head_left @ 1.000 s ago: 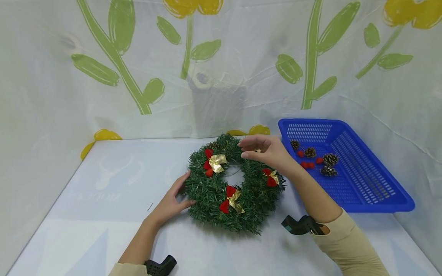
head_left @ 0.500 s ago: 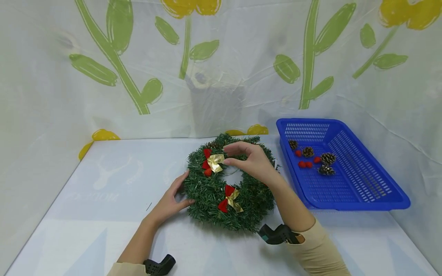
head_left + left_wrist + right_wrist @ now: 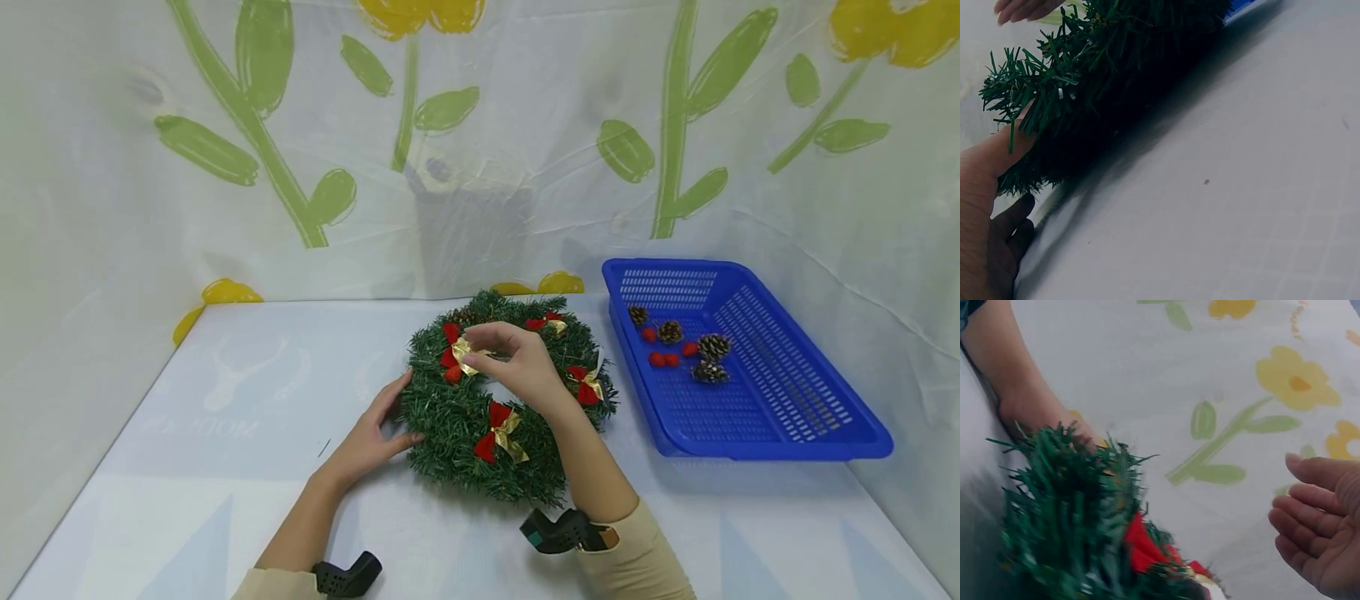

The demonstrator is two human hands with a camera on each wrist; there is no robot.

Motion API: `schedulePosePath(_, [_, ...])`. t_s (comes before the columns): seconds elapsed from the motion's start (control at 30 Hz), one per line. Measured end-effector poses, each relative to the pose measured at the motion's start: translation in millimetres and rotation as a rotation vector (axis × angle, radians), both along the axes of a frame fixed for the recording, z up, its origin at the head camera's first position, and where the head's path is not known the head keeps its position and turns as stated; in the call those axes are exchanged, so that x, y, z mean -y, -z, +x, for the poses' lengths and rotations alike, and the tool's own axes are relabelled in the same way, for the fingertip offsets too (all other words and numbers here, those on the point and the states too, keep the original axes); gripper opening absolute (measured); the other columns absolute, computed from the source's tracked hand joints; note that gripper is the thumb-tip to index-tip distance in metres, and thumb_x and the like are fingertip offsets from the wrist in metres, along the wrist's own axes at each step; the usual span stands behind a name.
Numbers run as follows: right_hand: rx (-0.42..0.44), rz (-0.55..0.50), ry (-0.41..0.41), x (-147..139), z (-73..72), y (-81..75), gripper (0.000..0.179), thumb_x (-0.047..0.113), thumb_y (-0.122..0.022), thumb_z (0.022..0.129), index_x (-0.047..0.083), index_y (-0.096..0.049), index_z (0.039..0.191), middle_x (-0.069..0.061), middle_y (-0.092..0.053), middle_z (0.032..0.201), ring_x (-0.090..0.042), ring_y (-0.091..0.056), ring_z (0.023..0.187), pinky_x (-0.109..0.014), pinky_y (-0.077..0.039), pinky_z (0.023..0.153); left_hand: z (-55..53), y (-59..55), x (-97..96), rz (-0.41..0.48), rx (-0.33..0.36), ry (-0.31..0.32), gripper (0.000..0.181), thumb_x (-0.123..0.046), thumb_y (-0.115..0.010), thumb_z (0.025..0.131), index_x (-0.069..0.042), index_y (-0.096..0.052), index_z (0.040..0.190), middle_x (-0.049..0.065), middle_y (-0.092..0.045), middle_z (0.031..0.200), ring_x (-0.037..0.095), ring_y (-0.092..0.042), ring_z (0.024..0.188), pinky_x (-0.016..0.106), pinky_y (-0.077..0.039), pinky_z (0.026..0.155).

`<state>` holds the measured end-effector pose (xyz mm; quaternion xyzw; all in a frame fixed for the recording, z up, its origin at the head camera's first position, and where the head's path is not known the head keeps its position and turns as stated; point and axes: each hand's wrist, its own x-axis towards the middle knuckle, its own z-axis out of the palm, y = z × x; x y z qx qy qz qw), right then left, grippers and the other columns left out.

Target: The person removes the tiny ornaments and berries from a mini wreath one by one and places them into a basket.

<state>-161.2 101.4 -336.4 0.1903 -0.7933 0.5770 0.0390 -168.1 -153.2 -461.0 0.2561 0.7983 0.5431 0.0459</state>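
A green wreath (image 3: 453, 446) lies on the table, decorated with several red bows with gold ribbon, one of them the front bow (image 3: 497, 433). My left hand (image 3: 369, 440) holds its left edge, thumb on the near side and fingers farther back; the left wrist view has the thumb against the green needles (image 3: 1110, 69). Above the wreath's centre hovers my right hand (image 3: 521, 367), partly covering the gold ribbon of the upper-left bow (image 3: 452, 354). In the right wrist view, the right hand (image 3: 1322, 528) has loosely bent fingers, thumb apart, and nothing in it.
At the right stands a blue plastic basket (image 3: 757, 450) with several pine cones (image 3: 712, 346) and red berry-like pieces (image 3: 657, 358). A white curtain printed with flowers (image 3: 480, 225) hangs behind the table. A small dark sliver (image 3: 324, 448) lies left of the wreath.
My right hand has moved left and toward me, from over the wreath's back right to over its centre, uncovering the back and right bows. My left hand and the wreath stay put.
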Motion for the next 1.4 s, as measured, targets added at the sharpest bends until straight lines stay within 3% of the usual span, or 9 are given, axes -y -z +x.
schedulePosePath(0.33, [0.097,0.024,0.037,11.4,-11.6,27.5,0.036,0.023,-0.071,0.086,0.009,-0.064,0.118,-0.007,-0.064,0.120,-0.021,-0.059,0.110,-0.037,-0.053,0.087,0.5,0.4,-0.9,0.007,0.004,0.008,0.086,-0.019,-0.072,0.084,-0.025,-0.020,0.152,0.009,-0.019,0.156,0.038,-0.017,0.142,0.063,-0.020,0.110])
schedulePosePath(0.57, [0.098,0.072,0.064,17.2,-15.5,41.5,0.042,0.027,-0.072,0.084,0.009,-0.063,0.120,-0.004,-0.064,0.120,-0.021,-0.060,0.111,-0.039,-0.053,0.087,0.7,1.0,-2.5,-0.009,0.005,-0.001,0.087,-0.018,-0.072,0.083,-0.025,-0.020,0.152,0.008,-0.020,0.156,0.037,-0.020,0.141,0.061,-0.021,0.110])
schedulePosePath(0.77, [0.105,0.120,0.079,21.1,-21.1,55.1,0.043,0.030,-0.073,0.082,0.012,-0.064,0.119,-0.003,-0.065,0.117,-0.019,-0.062,0.105,-0.036,-0.054,0.084,-0.7,1.0,-2.8,0.002,0.011,0.002,0.090,-0.011,-0.073,0.082,-0.019,-0.018,0.153,0.012,-0.018,0.156,0.039,-0.019,0.141,0.061,-0.019,0.111])
schedulePosePath(1.07, [0.233,-0.038,0.073,22.6,-28.4,71.1,0.040,0.019,-0.075,0.081,0.007,-0.065,0.118,-0.009,-0.064,0.120,-0.023,-0.061,0.106,-0.035,-0.054,0.087,0.2,0.4,-0.7,-0.019,0.004,-0.003,0.087,-0.018,-0.072,0.084,-0.025,-0.019,0.152,0.009,-0.019,0.157,0.039,-0.021,0.141,0.060,-0.021,0.111])
schedulePosePath(1.27, [0.224,-0.005,0.105,23.8,-27.8,75.1,0.041,0.017,-0.076,0.080,0.007,-0.064,0.118,-0.008,-0.064,0.119,-0.024,-0.059,0.107,-0.038,-0.052,0.087,0.0,0.9,-2.5,-0.002,0.012,0.021,0.087,-0.019,-0.071,0.084,-0.026,-0.018,0.152,0.009,-0.017,0.157,0.039,-0.017,0.142,0.061,-0.021,0.110])
schedulePosePath(1.4, [0.186,0.073,0.108,26.9,-26.7,76.3,0.040,0.020,-0.076,0.080,0.010,-0.066,0.117,-0.006,-0.065,0.118,-0.024,-0.059,0.107,-0.041,-0.051,0.088,1.8,0.2,-2.3,-0.011,0.017,-0.007,0.088,-0.018,-0.073,0.082,-0.026,-0.020,0.152,0.010,-0.019,0.156,0.038,-0.017,0.142,0.061,-0.021,0.110])
